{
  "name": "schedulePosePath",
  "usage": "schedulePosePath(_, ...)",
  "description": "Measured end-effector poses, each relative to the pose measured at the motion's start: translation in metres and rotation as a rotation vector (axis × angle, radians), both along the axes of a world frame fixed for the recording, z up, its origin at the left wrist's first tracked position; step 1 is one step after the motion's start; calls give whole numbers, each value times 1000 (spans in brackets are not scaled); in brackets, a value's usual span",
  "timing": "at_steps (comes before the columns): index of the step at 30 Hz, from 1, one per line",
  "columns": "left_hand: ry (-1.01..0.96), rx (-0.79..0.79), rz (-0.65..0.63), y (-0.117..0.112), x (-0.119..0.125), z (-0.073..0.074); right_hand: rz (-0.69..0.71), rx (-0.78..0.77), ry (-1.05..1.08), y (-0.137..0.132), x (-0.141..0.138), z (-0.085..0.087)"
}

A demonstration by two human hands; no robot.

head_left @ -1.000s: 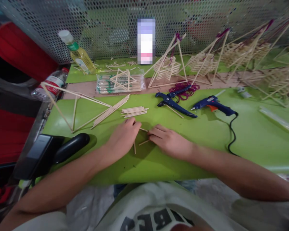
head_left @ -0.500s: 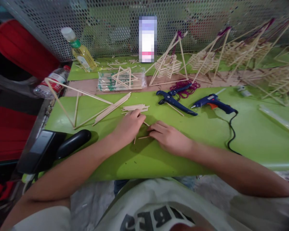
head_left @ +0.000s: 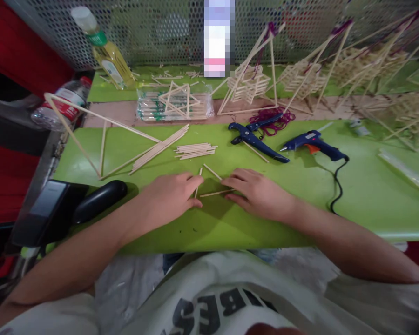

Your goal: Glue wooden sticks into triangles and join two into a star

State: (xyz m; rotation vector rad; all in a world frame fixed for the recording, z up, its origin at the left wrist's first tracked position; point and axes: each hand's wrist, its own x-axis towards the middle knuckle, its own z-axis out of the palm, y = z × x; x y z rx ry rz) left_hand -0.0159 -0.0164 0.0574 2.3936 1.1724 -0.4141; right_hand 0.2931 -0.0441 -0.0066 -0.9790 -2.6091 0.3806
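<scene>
— On the worktop (head_left: 300,186) between your hands, three short sticks (head_left: 212,193) lie in a rough triangle. How is your grip?

— Your left hand (head_left: 176,190) has thumb and forefinger parted, with the left stick (head_left: 196,190) running between them. Your right hand (head_left: 251,188) bends over the corner where the other two meet; there's no telling whether it pinches or merely steadies them.

— What could spoil that?

— A nudge, most likely. The left stick's ends seem just beside its neighbours, so a slip of your left forefinger could skew that side. Pressing unevenly on the right could twist the corner your fingers hide.

— Anything farther off?

— The glue gun (head_left: 314,142). Its tip may be hot, so a careless reach risks a burn, and its cord (head_left: 334,186) runs close enough to your right forearm to snag.
</scene>
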Motion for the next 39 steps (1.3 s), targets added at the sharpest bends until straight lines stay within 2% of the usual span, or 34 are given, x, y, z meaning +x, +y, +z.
schedulePosePath(4, 29, -18, -47, -5, 7, -4, 45, 11, 42, 1, -2, -2)
schedulePosePath(11, 38, 18, -133, -12, 4, -11, 125, -49, 79, 1, 5, -1)
schedulePosePath(21, 105, 74, -265, -7, 11, -4, 159, -1, 58, 3, 5, 0)
schedulePosePath(28, 111, 19, -244, -4, 15, -1, 154, 2, 44, 3, 5, -1)
schedulePosePath(35, 81, 63, -268, -10, 8, -13, 133, 8, -20, -1, 4, -1)
schedulePosePath(39, 49, 99, -249, -14, 7, -14, 128, 8, -14, -3, 2, -2)
